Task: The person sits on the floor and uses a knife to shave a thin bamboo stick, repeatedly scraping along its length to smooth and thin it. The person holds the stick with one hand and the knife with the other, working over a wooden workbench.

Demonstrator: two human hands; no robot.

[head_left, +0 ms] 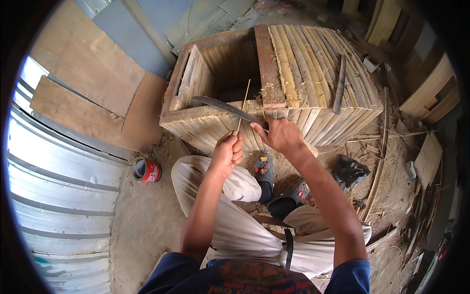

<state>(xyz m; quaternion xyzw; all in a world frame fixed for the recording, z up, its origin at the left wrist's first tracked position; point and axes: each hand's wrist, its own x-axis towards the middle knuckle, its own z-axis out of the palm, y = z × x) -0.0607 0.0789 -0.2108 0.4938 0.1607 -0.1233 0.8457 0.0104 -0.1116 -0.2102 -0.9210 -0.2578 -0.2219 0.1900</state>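
Note:
My left hand (pixel 227 151) is closed round the lower end of a thin bamboo stick (pixel 246 94), which points up and away from me. In my right hand (pixel 280 135) is the handle of a long knife (pixel 222 106). Its dark blade reaches leftward and crosses the stick just above my left fist; whether the two touch I cannot tell. Both hands are over the near edge of a large box (pixel 220 116) faced with bamboo strips. The box's left part is an open hollow, and slats cover its right part.
A dark flat bar (pixel 340 84) lies on the slatted top. At left stand a red can (pixel 147 170) and a corrugated metal wall (pixel 63 181). A black plastic bag (pixel 350 171), a long wooden strip (pixel 379 169) and shavings lie on the ground at right. My shoes (pixel 263 166) are below the box.

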